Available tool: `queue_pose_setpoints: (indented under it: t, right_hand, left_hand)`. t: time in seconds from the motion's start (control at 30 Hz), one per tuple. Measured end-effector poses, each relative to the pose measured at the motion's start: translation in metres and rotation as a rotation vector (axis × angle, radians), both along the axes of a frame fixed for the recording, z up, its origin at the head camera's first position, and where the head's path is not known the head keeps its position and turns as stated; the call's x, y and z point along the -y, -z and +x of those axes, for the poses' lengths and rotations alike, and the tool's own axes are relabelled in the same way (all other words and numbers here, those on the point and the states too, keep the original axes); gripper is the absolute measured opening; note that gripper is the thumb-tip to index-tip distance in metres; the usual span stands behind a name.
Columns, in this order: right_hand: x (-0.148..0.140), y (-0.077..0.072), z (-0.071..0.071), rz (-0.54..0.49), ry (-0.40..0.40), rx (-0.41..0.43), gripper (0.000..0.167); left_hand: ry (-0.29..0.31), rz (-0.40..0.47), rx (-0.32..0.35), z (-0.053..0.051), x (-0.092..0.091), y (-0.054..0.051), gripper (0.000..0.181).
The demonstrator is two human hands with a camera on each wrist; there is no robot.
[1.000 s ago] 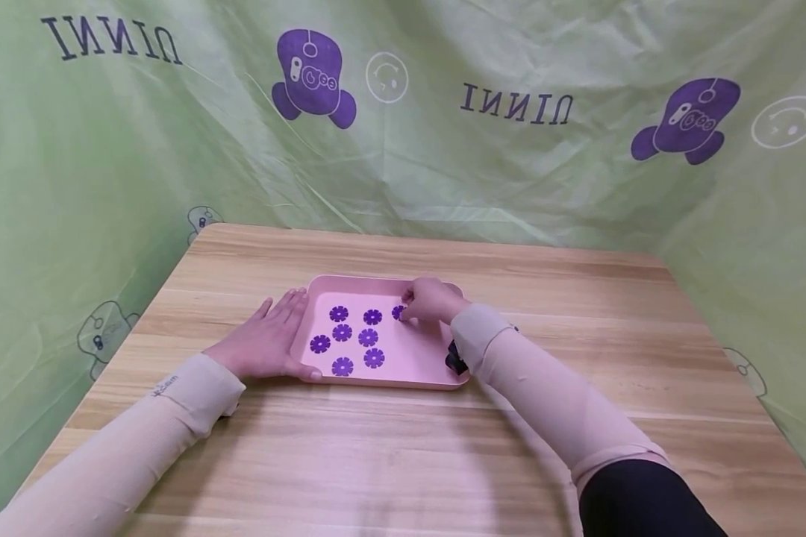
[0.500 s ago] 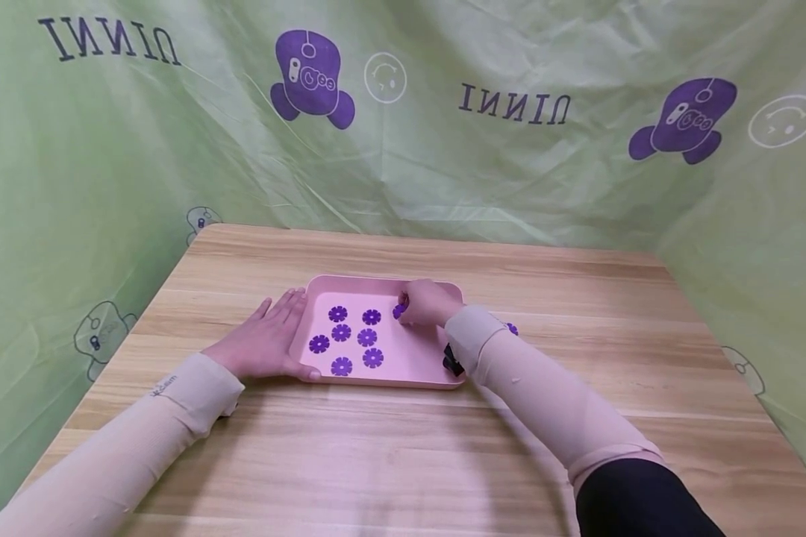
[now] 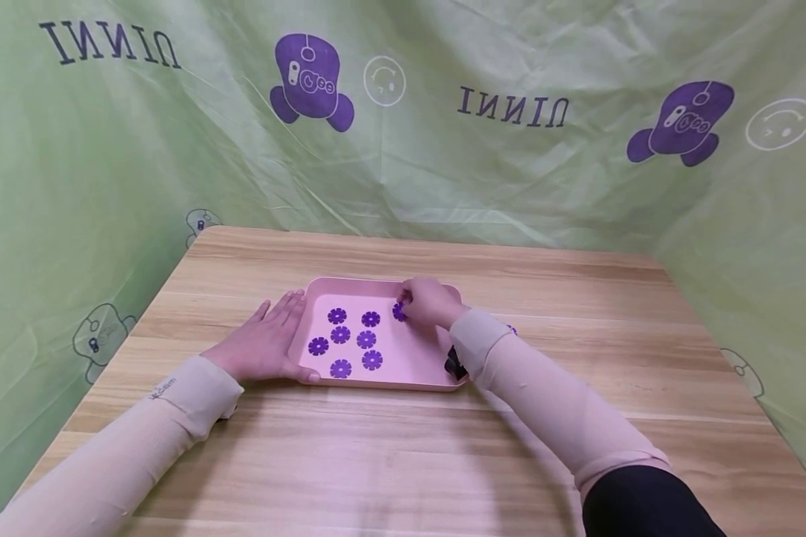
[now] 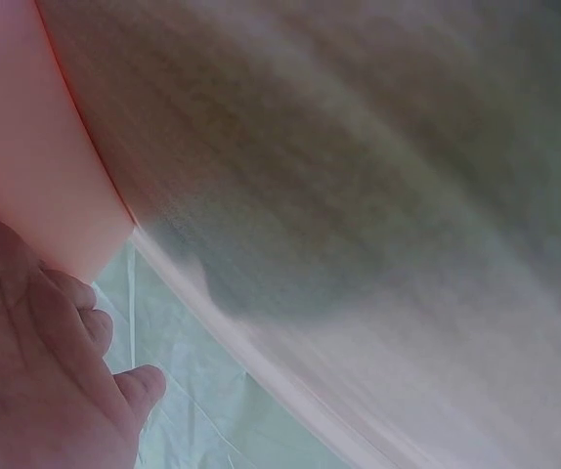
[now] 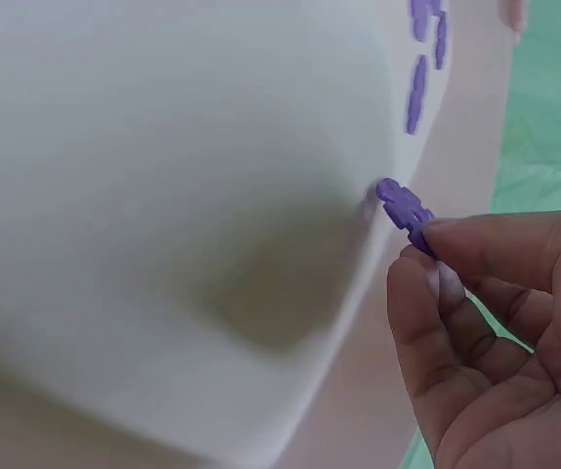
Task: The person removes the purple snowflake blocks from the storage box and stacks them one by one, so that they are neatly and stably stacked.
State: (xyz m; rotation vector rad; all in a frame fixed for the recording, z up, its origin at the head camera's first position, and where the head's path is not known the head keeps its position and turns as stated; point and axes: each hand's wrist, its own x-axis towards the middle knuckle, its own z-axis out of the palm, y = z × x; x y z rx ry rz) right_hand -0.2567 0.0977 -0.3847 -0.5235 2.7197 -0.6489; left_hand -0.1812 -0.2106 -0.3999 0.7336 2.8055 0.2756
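A shallow pink tray holds several purple notched plastic discs, lying apart on its floor. My right hand reaches over the tray's back right part and pinches one snowflake disc between thumb and fingers. In the right wrist view that disc is tilted, its far edge close to the tray floor; whether it touches I cannot tell. My left hand rests with straight fingers along the tray's left wall, the thumb at the front left corner. In the left wrist view the palm lies beside the pink wall.
The tray stands on a wood-grain table. Another purple disc lies right of the tray, mostly hidden behind the right forearm. A green printed curtain hangs around the table's back and sides.
My right hand has shifted only slightly, and the pinched disc has changed its tilt. The left hand, the tray and the other discs in it have stayed put.
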Motion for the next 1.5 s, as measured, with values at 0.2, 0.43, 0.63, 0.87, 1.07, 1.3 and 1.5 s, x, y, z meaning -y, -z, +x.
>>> queue_pose_setpoints:
  t: [0.2, 0.43, 0.63, 0.87, 1.07, 1.3, 1.5]
  right_hand:
    - [-0.008, -0.01, 0.0, -0.046, -0.003, -0.032, 0.016]
    - [-0.03, -0.02, 0.001, -0.191, 0.049, 0.059, 0.013]
    - [-0.053, -0.022, 0.0, -0.269, 0.127, 0.122, 0.008]
    - [-0.08, -0.02, -0.002, -0.387, 0.176, 0.183, 0.011]
    - [-0.1, -0.021, -0.002, -0.431, 0.211, 0.225, 0.014]
    - [-0.117, -0.02, -0.001, -0.424, 0.236, 0.233, 0.015]
    - [-0.132, -0.019, 0.001, -0.457, 0.262, 0.25, 0.015]
  left_hand:
    - [-0.003, 0.003, 0.004, 0.001, 0.0, 0.0, 0.143]
    - [-0.004, 0.01, 0.009, 0.001, 0.0, 0.0, 0.143]
    - [-0.001, 0.003, 0.003, 0.0, 0.001, 0.0, 0.143]
    - [0.0, -0.008, 0.009, 0.0, 0.001, -0.001, 0.143]
    - [-0.002, -0.009, 0.013, 0.001, 0.001, -0.002, 0.143]
    - [-0.005, -0.004, 0.013, 0.0, 0.001, -0.002, 0.144]
    - [0.001, -0.008, 0.011, -0.001, 0.001, 0.001, 0.144]
